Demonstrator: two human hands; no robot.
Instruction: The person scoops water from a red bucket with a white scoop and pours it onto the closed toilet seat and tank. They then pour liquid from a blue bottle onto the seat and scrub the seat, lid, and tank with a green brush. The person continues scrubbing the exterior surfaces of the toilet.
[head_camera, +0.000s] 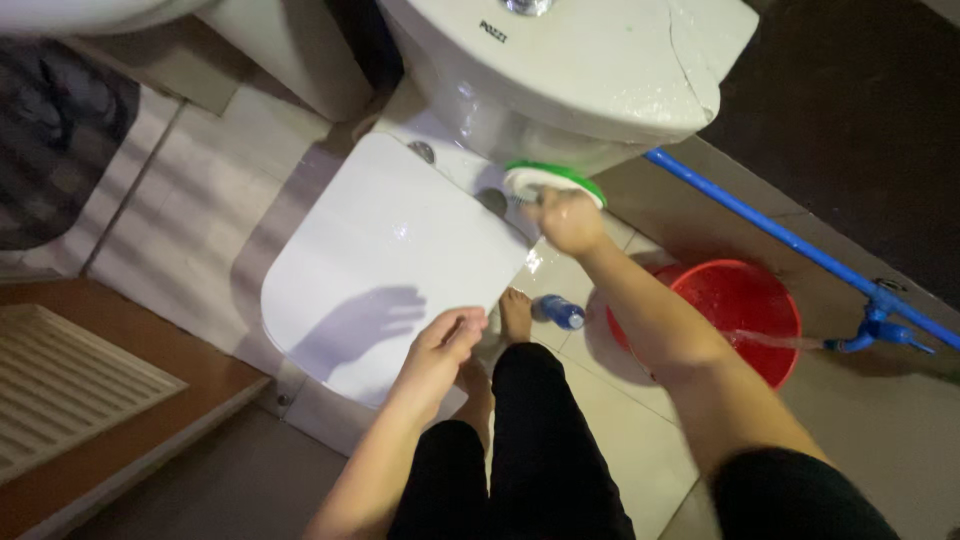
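Note:
My right hand (568, 220) grips a green and white scrub brush (548, 181) pressed at the back of a white toilet, by the lid hinge just under the cistern (590, 70). The shut toilet lid (385, 250) is wet and shiny. My left hand (440, 350) hovers with fingers apart over the lid's near corner and holds nothing; its shadow falls on the lid. My bare foot (515, 315) stands beside the bowl.
A red bucket (745, 300) stands right of the toilet, with water running into it from a blue tap (875, 330) on a blue pipe (760, 225). A small blue bottle (562, 312) lies on the floor tiles. A wooden step (110, 400) is at the left.

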